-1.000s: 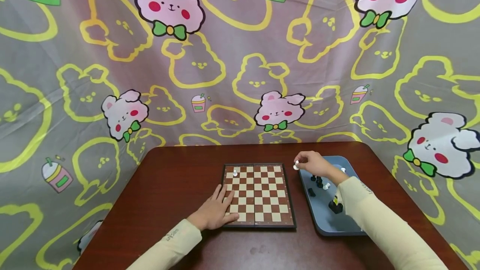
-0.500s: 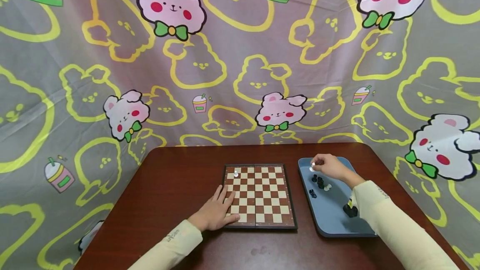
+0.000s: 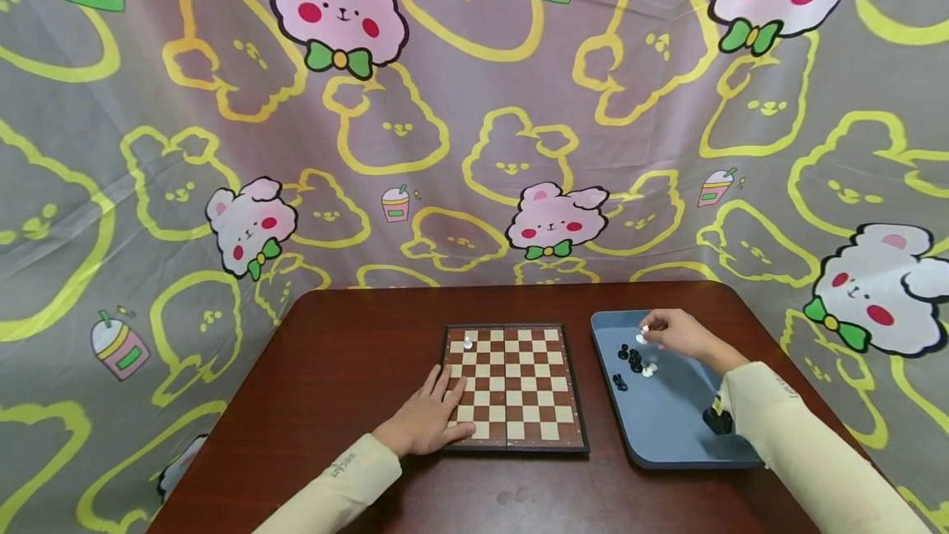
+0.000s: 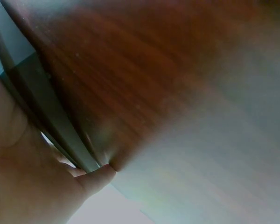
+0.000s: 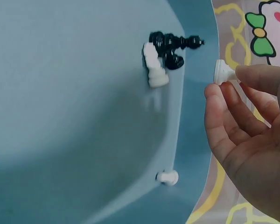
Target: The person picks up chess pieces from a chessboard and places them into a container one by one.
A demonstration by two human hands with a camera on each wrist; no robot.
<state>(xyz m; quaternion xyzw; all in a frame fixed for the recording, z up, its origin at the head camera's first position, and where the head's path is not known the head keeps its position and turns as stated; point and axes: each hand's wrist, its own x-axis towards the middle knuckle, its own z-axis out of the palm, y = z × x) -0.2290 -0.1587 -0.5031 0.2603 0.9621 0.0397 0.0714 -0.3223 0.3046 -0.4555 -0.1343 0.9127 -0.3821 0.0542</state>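
My left hand (image 3: 424, 419) rests with straight fingers on the left edge of the brown-and-cream chessboard (image 3: 526, 386). In the left wrist view, the hand (image 4: 37, 182) lies against the board's dark side (image 4: 51, 107). A small white pawn (image 3: 467, 343) stands near the board's far left corner. Over the far part of the blue tray (image 3: 667, 435), my right hand (image 3: 680, 334) pinches a white chess piece (image 3: 642, 336) between thumb and fingers. The right wrist view shows the pinched piece's flat base (image 5: 218, 72); its upper part is hidden by the fingers.
Several black chess pieces (image 3: 635, 361) and a white one (image 3: 649, 370) lie in the tray's left part. Another white piece (image 5: 168, 177) lies near the tray wall in the right wrist view. A patterned curtain (image 3: 445, 147) hangs behind the dark wooden table (image 3: 356, 353).
My right hand has moved right, from the tray's left edge to farther over the tray, still pinching the white piece. My left hand stays on the board.
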